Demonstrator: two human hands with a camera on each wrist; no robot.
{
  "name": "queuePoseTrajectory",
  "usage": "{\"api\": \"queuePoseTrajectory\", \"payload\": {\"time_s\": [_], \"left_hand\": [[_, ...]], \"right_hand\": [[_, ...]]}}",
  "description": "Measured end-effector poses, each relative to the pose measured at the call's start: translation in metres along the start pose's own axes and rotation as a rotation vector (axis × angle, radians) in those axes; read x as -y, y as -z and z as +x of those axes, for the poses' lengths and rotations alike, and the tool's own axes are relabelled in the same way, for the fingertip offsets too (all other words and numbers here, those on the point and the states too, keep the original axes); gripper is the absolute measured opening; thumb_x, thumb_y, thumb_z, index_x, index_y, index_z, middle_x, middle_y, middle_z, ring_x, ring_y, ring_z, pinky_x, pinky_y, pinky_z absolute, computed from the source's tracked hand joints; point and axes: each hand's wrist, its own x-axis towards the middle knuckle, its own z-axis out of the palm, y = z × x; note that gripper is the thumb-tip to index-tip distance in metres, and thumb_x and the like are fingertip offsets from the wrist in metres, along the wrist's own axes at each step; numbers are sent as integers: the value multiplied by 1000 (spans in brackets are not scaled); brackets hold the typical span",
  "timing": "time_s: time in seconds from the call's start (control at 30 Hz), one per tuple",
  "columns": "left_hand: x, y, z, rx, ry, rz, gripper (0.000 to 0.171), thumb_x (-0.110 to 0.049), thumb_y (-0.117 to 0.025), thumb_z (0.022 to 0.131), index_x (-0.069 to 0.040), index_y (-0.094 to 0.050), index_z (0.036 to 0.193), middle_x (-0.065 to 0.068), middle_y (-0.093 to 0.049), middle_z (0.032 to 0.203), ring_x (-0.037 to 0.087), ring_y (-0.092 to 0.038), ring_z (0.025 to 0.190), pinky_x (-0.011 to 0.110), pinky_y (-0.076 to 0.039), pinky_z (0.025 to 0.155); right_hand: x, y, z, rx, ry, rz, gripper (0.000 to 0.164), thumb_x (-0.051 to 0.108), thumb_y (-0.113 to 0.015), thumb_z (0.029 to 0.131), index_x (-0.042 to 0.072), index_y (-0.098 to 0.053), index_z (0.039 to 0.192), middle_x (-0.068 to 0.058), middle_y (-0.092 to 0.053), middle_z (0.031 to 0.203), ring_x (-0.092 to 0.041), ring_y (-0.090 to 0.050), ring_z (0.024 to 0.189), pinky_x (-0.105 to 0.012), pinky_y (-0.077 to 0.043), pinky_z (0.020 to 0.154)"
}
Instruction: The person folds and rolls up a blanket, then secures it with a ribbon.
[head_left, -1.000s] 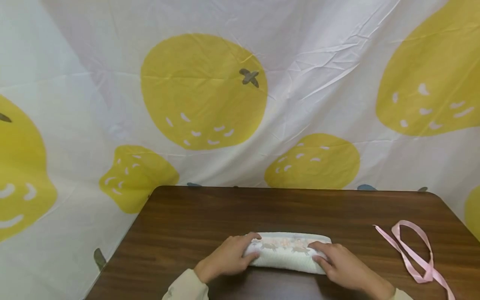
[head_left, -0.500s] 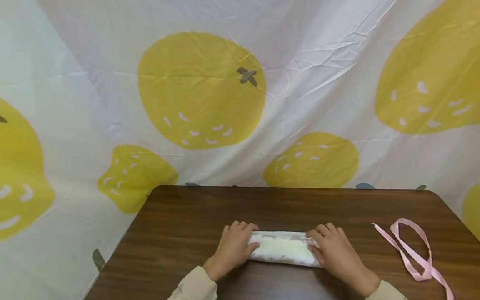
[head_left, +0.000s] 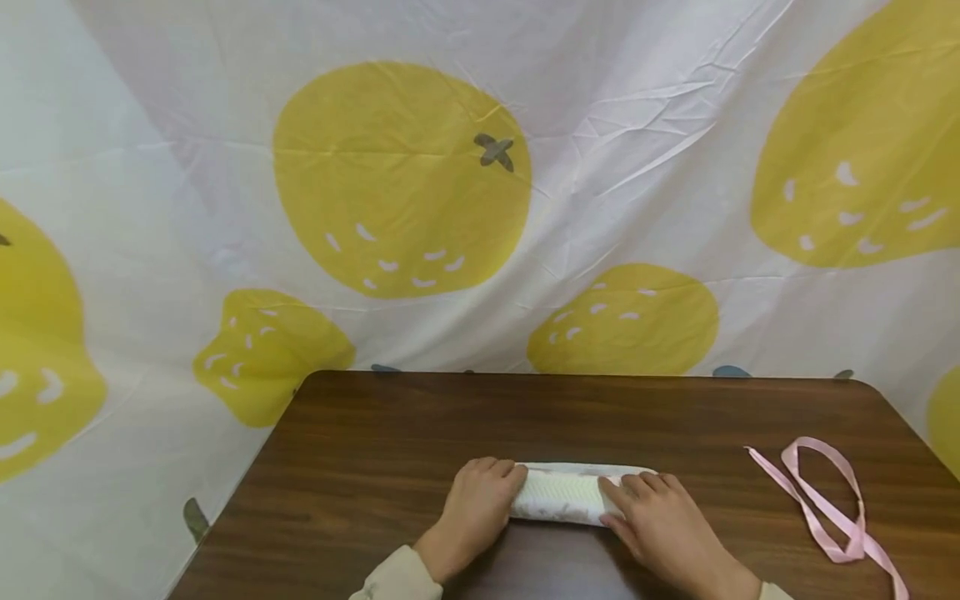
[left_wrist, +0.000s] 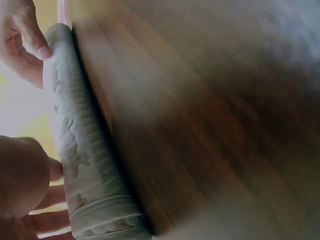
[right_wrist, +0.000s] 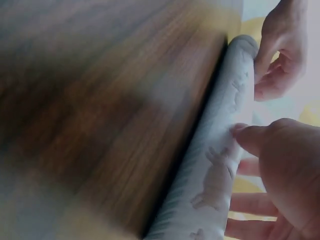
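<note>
A white quilted cloth with faint animal figures [head_left: 561, 498] is rolled into a cylinder and lies crosswise on the table. My left hand [head_left: 478, 504] holds its left end, fingers over the far side. On the right part, my right hand [head_left: 666, 521] grips the roll; in the right wrist view its thumb presses the near face while the fingers reach behind. The left wrist view shows the hemmed, layered end of the rolled cloth [left_wrist: 82, 165]. The far sides of the roll and some fingertips are partly hidden.
A loose pink ribbon [head_left: 855, 533] lies looped on the right side of the dark wooden table [head_left: 360, 467]. Behind the table's far edge hangs a white sheet [head_left: 600, 192] printed with yellow fruit.
The cloth has been rolled over, so its printed band has turned out of view and a ribbed patch faces up. Both hands have shifted along it, the left hand slightly rightward.
</note>
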Motion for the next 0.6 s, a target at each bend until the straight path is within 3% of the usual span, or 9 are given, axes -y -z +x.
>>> {"api": "queuePoseTrajectory", "payload": {"time_s": [0.1,0.17,0.33,0.6], "left_hand": [[-2,3,0,121,-11,9,19,-18,-65,91,-14,-66,110,3,-72,103,20,-68,97,39,-53,90],[-3,5,1,216,5,-23,30,-29,-55,99,-14,-64,124,8,-70,117,24,-65,110,44,-48,100],[-1,7,1,362,35,-99,52,-46,-42,104,-14,-52,143,14,-59,137,29,-55,127,47,-38,110],[3,4,2,436,37,-112,64,-55,-48,99,-15,-44,149,14,-55,141,30,-51,132,47,-33,114]], "right_hand": [[2,0,-3,83,-11,-17,50,39,-75,80,10,-68,120,-12,-68,99,-33,-64,92,-52,-51,82],[1,-1,-5,135,-20,-20,60,38,-80,75,8,-65,125,-15,-68,105,-35,-64,97,-55,-49,87],[-3,-4,-7,206,-38,14,65,37,-81,77,6,-60,131,-17,-67,115,-36,-63,106,-58,-46,95],[-10,-2,-2,305,-69,123,61,31,-76,85,6,-57,137,-20,-65,125,-38,-62,113,-60,-42,99]]}}
